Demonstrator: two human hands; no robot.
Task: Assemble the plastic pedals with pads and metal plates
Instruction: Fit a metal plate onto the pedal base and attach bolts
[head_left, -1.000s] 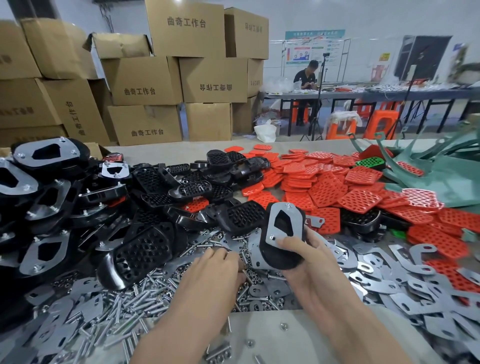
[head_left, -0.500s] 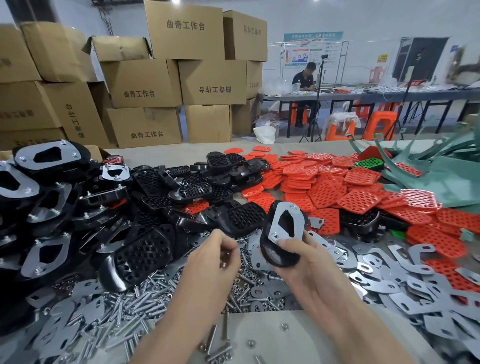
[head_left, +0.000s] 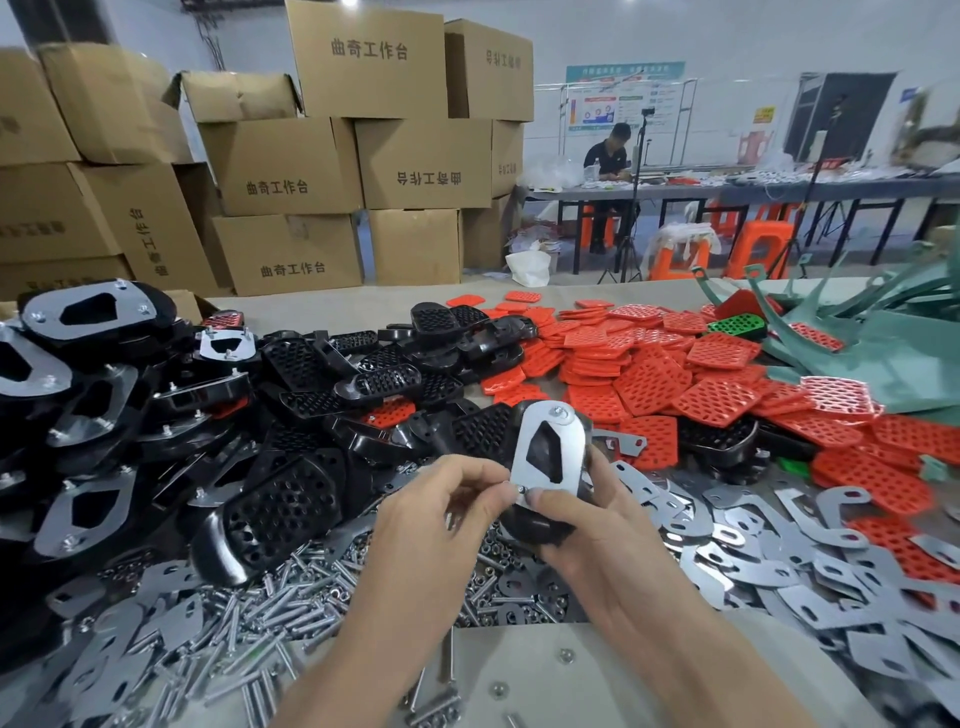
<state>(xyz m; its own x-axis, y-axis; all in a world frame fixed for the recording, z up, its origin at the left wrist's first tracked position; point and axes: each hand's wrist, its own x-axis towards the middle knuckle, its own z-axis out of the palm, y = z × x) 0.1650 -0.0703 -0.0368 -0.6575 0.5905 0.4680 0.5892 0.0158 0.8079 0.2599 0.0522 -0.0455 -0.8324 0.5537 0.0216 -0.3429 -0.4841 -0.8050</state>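
Head view: the right hand (head_left: 597, 540) grips a black pedal (head_left: 525, 524) from below, its thumb pressed on the near edge of the metal plate (head_left: 569, 452) seated on the pedal, above the surface (head_left: 519, 670). The left hand (head_left: 431, 514) meets it, thumb and forefinger pinching a small part (head_left: 519, 488), perhaps a nut, at the plate's near left corner. Loose bolts (head_left: 291, 613) lie below and left of the left hand; orange pads (head_left: 649, 384) are piled beyond the right hand

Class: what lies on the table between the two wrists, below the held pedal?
Loose nuts and small metal plates, seen in the head view.
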